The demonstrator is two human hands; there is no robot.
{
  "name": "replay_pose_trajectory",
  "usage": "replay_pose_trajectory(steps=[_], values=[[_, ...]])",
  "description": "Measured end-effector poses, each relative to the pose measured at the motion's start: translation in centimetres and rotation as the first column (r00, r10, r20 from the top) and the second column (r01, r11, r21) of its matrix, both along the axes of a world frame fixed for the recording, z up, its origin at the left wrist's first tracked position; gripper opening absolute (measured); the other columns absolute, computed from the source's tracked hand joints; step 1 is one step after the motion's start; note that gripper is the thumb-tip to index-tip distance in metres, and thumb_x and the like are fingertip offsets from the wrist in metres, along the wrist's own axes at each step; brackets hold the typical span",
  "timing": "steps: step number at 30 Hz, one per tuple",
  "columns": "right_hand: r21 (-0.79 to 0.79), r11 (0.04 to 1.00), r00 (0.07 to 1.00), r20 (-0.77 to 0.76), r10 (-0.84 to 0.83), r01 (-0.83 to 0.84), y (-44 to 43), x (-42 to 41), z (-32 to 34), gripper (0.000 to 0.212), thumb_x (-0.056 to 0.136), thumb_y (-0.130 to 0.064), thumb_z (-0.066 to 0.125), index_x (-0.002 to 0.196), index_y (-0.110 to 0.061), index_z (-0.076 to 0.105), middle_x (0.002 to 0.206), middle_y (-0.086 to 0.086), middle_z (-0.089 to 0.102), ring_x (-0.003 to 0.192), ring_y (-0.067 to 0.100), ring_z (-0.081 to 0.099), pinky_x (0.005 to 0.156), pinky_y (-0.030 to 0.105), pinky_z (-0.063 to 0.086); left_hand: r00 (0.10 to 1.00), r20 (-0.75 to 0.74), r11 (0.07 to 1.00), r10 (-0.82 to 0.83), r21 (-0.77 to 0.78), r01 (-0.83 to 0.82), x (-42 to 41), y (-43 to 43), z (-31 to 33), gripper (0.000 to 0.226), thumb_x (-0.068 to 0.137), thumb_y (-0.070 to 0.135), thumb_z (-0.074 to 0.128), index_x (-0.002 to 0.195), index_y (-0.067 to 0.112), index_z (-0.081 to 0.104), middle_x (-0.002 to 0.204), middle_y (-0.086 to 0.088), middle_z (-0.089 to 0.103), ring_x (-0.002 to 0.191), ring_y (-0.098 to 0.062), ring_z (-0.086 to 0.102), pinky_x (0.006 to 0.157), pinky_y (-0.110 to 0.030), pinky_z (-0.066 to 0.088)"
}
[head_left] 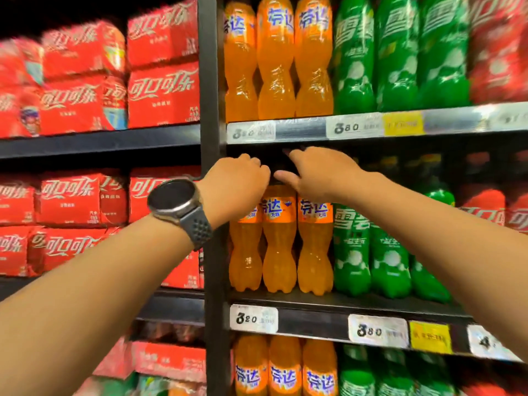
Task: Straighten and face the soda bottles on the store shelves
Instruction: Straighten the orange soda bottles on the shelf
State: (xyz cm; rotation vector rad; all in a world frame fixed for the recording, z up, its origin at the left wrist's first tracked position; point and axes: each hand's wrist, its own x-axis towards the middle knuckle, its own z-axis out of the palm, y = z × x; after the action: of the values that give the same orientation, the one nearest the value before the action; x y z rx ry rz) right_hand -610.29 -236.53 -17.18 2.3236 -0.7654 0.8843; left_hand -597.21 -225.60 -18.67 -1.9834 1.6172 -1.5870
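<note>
Facing the orange soda bottles [278,238] on the middle shelf [311,324]: the left hand [237,190] is curled over the leftmost bottle's top, though whether the cap is gripped cannot be told. The right hand [323,172] is held loosely spread above the others. A slight neck twist, squaring the label frontward, is judged next.

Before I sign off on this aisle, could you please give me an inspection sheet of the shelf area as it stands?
Surface: shelf, dark, price tags on its front edge.
Job's things: three orange bottles upright, visible labels forward; green bottles to their right.
Clutter: nothing seen.
Hands: left hand curled over leftmost orange bottle's top, grip unclear; right hand reaching in above the bottles, fingers extended.
Cables: nothing seen.
Surroundings: red packs in the left bay; watch on left wrist.
</note>
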Motion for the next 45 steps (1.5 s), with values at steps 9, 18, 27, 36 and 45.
replay_pose_trajectory(steps=[9, 18, 27, 36, 45], values=[[0.135, 0.989, 0.998, 0.004, 0.055, -0.055, -1.5, 1.5, 1.3, 0.072, 0.076, -0.063, 0.063, 0.13, -0.018, 0.05, 0.118, 0.002, 0.062, 0.107, 0.025, 0.058, 0.077, 0.036, 0.05, 0.991, 0.063, 0.987, 0.12, 0.097, -0.125, -0.2, -0.9, 2.8, 0.017, 0.092, 0.017, 0.054, 0.107, 0.013, 0.061, 0.088, -0.003, 0.059, 0.077, -0.021, 0.058, 0.058, -0.03, 0.038], [0.199, 0.978, 0.998, -0.013, 0.068, -0.064, -2.6, 1.6, 1.6, 0.054, 0.069, -0.065, 0.069, 0.065, -0.021, 0.037, 0.066, -0.005, 0.045, 0.059, 0.01, 0.043, 0.046, 0.027, 0.027, 0.991, 0.127, 0.996, 0.052, 0.06, -0.06, 0.9, -1.1, 2.5, 0.015, 0.087, 0.023, 0.061, 0.101, 0.017, 0.064, 0.085, -0.002, 0.06, 0.076, -0.021, 0.062, 0.055, -0.03, 0.039], [0.232, 0.968, 0.995, -0.007, 0.104, -0.099, -3.2, -0.4, 2.1, 0.06, 0.085, -0.065, 0.048, 0.105, -0.01, 0.058, 0.1, 0.011, 0.063, 0.075, 0.017, 0.053, 0.06, 0.028, 0.036, 0.92, -0.362, 0.978, -0.151, 0.082, 0.193, 1.0, -2.7, 2.6, 0.066, 0.082, 0.05, 0.066, 0.133, 0.016, 0.042, 0.102, -0.001, 0.053, 0.091, -0.02, 0.054, 0.072, -0.031, 0.045], [0.195, 0.973, 0.983, -0.117, 0.145, -0.12, -4.1, -3.3, 2.4, 0.08, 0.078, -0.053, 0.068, 0.143, -0.018, 0.037, 0.137, 0.006, 0.052, 0.121, 0.024, 0.049, 0.083, 0.021, 0.032, 0.81, -0.5, 0.945, -0.305, -0.052, 0.324, 0.9, -4.6, 1.9, 0.086, 0.073, 0.05, 0.076, 0.141, 0.013, 0.04, 0.129, -0.007, 0.054, 0.109, -0.024, 0.056, 0.075, -0.026, 0.042], [0.191, 0.966, 0.974, -0.113, 0.197, -0.174, -4.5, -3.5, 2.3, 0.078, 0.08, -0.055, 0.065, 0.142, -0.018, 0.037, 0.133, 0.006, 0.055, 0.113, 0.021, 0.053, 0.081, 0.022, 0.035, 0.84, -0.431, 0.944, -0.329, -0.118, 0.31, 0.4, -4.5, 1.4, 0.068, 0.076, 0.049, 0.074, 0.128, 0.013, 0.051, 0.103, -0.002, 0.056, 0.08, -0.012, 0.046, 0.064, -0.026, 0.037]])
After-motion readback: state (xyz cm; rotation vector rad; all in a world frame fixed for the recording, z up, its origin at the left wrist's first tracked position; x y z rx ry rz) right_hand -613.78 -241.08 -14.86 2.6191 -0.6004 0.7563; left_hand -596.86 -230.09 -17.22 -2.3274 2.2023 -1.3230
